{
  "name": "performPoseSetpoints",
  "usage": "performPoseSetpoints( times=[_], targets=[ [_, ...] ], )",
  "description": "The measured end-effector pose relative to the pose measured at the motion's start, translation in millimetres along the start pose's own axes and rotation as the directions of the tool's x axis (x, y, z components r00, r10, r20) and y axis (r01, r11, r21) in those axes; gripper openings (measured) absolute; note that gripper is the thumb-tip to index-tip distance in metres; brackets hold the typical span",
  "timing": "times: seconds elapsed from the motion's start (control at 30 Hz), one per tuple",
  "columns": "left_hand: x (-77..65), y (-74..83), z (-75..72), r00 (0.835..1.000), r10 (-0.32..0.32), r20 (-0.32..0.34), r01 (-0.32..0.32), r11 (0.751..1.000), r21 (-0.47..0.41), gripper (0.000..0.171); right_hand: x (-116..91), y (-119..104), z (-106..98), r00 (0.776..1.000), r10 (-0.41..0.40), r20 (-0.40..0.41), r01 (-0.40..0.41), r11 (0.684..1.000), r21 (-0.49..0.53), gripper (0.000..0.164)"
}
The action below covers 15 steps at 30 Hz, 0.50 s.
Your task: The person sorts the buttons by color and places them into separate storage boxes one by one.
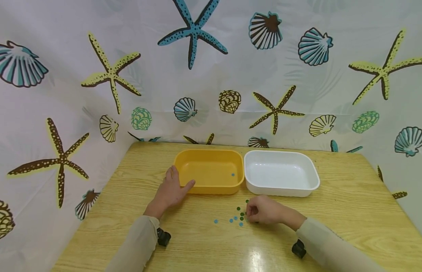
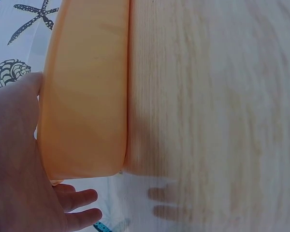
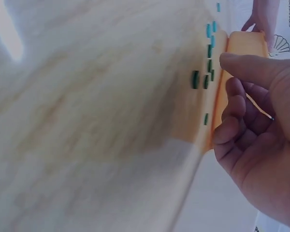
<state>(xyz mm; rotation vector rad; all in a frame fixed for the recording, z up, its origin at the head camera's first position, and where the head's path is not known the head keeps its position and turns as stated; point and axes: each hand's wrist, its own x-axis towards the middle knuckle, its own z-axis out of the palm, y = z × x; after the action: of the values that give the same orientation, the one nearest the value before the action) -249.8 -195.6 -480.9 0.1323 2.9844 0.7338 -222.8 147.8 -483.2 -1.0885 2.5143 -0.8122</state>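
At the near-left corner of a yellow plastic tray (image 1: pixel 209 189) my left hand (image 1: pixel 171 190) rests with thumb and fingers spread. Its thumb lies by the near rim and its fingers along the left end; in the left wrist view the fingers (image 2: pixel 79 199) look fairly straight. Low over the table, my right hand (image 1: pixel 263 209) has bent fingers beside small green discs (image 1: pixel 242 214) and light blue discs (image 1: pixel 231 220). Whether its fingertips pinch a disc is hidden. In the right wrist view a green disc (image 3: pixel 195 79) lies near the thumb. One blue disc (image 1: pixel 232 175) sits inside the yellow tray.
A white plastic tray (image 1: pixel 282 192) stands right beside the yellow one, behind my right hand. Both are on a wood-grain table (image 1: pixel 197 245). A curtain (image 1: pixel 211 87) printed with starfish and shells hangs behind the table and along its sides.
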Motion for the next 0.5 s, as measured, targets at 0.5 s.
performPoseSetpoints(
  times=[0.5],
  targets=[
    [0.3,-2.7,1.6,1.0,0.005,-0.004,-0.005,1.0,-0.023,0.109,6.5,-8.0,-18.1,0.998,-0.014,-0.059,0.02,0.994,0.109,0.01]
  ],
)
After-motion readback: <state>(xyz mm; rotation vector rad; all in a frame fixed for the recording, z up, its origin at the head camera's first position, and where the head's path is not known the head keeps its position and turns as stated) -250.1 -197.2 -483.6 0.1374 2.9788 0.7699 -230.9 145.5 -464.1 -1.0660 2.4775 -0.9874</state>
